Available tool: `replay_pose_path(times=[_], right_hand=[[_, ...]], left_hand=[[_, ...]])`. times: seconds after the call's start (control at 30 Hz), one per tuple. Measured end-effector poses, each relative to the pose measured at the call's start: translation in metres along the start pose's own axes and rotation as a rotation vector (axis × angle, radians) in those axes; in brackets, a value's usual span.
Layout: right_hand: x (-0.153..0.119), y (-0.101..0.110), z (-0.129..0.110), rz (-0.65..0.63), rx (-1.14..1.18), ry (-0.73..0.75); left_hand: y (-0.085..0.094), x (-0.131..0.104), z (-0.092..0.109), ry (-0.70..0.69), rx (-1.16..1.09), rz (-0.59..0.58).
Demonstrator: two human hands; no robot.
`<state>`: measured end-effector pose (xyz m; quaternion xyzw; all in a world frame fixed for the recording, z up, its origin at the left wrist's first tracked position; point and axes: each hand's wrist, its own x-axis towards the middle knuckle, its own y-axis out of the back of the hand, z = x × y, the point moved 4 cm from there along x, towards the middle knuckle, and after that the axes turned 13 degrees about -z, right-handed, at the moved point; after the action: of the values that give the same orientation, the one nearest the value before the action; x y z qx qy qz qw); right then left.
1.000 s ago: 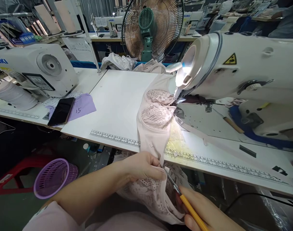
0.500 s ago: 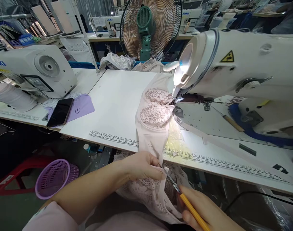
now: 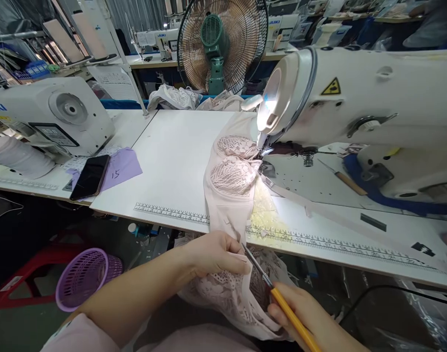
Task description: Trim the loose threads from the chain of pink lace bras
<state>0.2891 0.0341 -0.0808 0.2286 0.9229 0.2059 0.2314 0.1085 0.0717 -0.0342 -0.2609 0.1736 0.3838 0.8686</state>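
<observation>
The left hand (image 3: pixel 216 254) is pinching the pink lace garment (image 3: pixel 233 195) just below the bench (image 3: pixel 179 161) edge, fingers closed on the fabric. The right hand (image 3: pixel 307 318) is gripping yellow-handled snips (image 3: pixel 267 281), whose blades are meeting the cloth beside the left thumb. This looks like trimming at a seam; the next cut is calling for a taut hold, thumb clear of the blades. The garment is trailing up over the bench edge to the sewing machine (image 3: pixel 355 98), far right. Open bench is lying to the left, toward the phone (image 3: pixel 89 177).
</observation>
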Motion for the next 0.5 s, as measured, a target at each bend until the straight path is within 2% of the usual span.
replay_pose_path(times=[0.17, 0.27, 0.33, 0.43, 0.5], right_hand=[[-0.004, 0.013, 0.002, -0.011, 0.096, 0.016], [-0.01, 0.025, -0.003, -0.049, -0.022, 0.013], [-0.012, 0.031, -0.005, -0.055, -0.114, -0.05], [-0.012, 0.035, -0.006, -0.06, -0.207, -0.141], [-0.012, 0.035, -0.006, -0.048, -0.234, -0.145]], left_hand=[[0.003, -0.009, -0.002, -0.057, 0.102, 0.0], [0.008, -0.015, -0.003, -0.132, 0.163, 0.025], [0.012, -0.018, -0.004, -0.179, 0.191, 0.033], [0.016, -0.02, -0.004, -0.217, 0.219, 0.027], [0.017, -0.021, -0.004, -0.247, 0.221, 0.026]])
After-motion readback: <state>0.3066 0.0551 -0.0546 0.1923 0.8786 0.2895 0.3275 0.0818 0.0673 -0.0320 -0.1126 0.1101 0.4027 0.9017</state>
